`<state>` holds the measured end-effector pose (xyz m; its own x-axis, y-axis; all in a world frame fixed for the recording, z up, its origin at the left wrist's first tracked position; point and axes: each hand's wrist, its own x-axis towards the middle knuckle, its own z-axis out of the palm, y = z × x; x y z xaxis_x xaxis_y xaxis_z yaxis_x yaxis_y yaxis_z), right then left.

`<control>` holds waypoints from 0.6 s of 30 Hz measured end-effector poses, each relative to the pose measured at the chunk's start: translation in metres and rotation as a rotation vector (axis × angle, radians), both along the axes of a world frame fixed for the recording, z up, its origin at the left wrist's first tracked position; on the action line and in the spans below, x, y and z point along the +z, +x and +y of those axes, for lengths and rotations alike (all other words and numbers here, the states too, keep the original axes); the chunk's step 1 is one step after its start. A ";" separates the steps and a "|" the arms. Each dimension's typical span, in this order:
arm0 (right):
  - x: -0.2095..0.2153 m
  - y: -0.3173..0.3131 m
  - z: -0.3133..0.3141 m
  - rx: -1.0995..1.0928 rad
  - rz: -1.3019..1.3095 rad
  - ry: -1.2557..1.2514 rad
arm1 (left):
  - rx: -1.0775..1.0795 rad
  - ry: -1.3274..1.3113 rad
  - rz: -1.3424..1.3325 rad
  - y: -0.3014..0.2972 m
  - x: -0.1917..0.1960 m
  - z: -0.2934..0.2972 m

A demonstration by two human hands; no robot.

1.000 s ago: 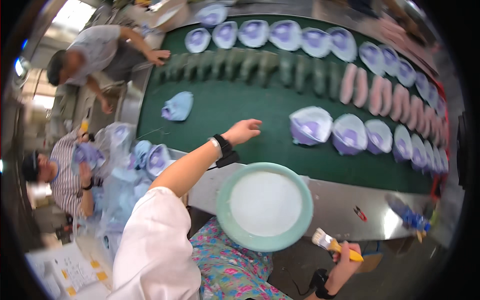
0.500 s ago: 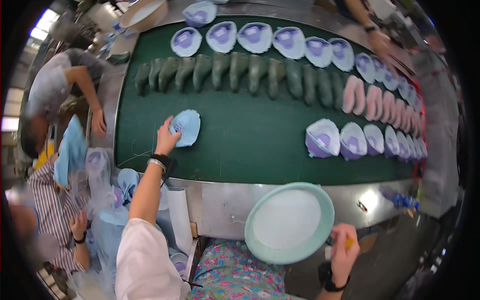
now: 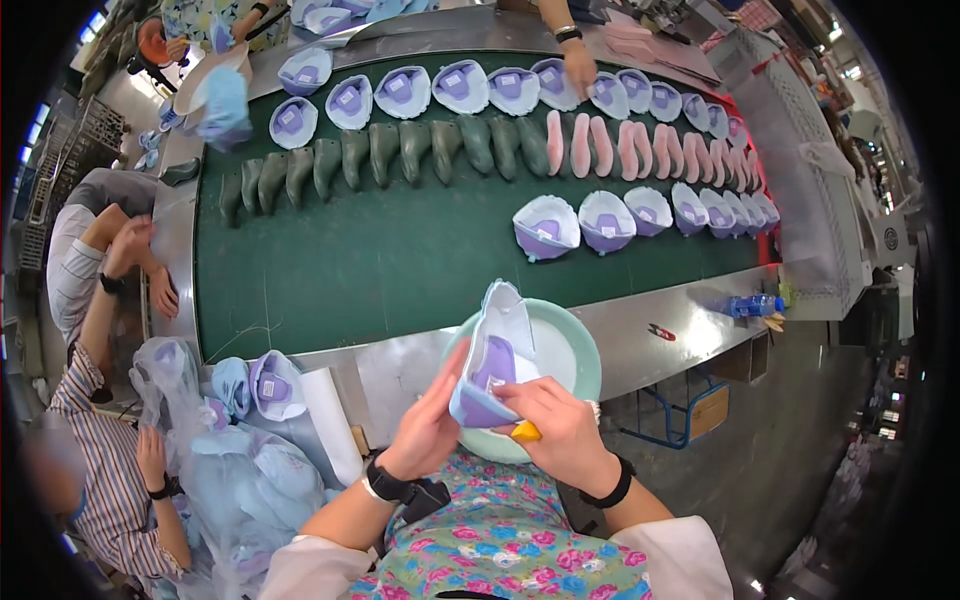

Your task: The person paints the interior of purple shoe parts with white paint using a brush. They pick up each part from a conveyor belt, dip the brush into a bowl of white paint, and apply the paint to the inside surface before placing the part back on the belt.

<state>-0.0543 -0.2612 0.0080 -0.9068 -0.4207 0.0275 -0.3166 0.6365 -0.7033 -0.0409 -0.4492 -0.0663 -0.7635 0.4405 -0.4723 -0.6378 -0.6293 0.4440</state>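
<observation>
A blue-and-purple shoe upper (image 3: pixel 490 365) with a pale lining is tilted up over the basin. My left hand (image 3: pixel 428 428) grips it by its left side, fingers closed along the outside. My right hand (image 3: pixel 568 432) is closed round a yellow-handled tool (image 3: pixel 526 431) and touches the upper's purple part near its lower right edge. The tool's working end is hidden, so its kind does not show. Under the upper, the pale green round basin (image 3: pixel 590 345) holds a white substance. Part of the basin is covered by my hands and the upper.
A green work belt (image 3: pixel 330 275) carries rows of uppers (image 3: pixel 403 92), dark green shoe lasts (image 3: pixel 385 152) and pink insoles (image 3: pixel 600 145). Red-handled snips (image 3: pixel 661 331) and a blue bottle (image 3: pixel 757 305) lie on the metal edge. Bagged uppers (image 3: pixel 260 465) and people are at left; another person's hand (image 3: pixel 578 68) reaches in.
My left hand has brought the upper from the belt to above the basin. My right hand has moved left from beside the basin to the upper. The view has shifted.
</observation>
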 end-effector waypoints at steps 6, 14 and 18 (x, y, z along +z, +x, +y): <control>0.007 0.017 0.015 0.271 -0.340 -0.149 | -0.230 -0.751 0.895 0.022 0.020 -0.015; -0.037 0.026 0.073 -0.305 0.132 0.083 | -0.633 -0.602 0.321 0.133 0.022 -0.039; -0.094 0.045 0.089 -0.612 -0.268 -0.112 | -0.803 -0.529 0.359 0.133 0.025 -0.049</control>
<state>-0.0097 -0.1725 -0.0865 -0.9622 0.1632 -0.2179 0.2722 0.5641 -0.7796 0.0926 -0.4980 -0.0417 -0.4695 0.6858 -0.5560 -0.5589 0.2566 0.7885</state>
